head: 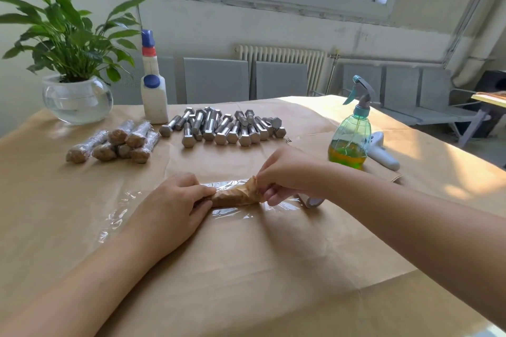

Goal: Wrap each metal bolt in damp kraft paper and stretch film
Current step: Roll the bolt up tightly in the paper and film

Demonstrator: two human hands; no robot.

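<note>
The left hand [175,201] grips one end of the paper-wrapped bolt [232,197] at mid-counter [246,268]; the right hand [287,172] pinches the twisted paper at the other end; stretch film [120,216] lies beneath; bare bolts [221,126] lie toward the far edge.

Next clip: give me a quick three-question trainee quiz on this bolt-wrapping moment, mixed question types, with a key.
1. True or false: the spray bottle stands to the right of the pile of bare bolts.
2. The paper-wrapped bolt the left hand and right hand hold is lying on: A) a towel B) clear film C) a tray.
3. Fill in: the finished wrapped bolts lie in front of the glass bowl holding a ____.

Key: 1 true; 2 B; 3 plant.
</note>
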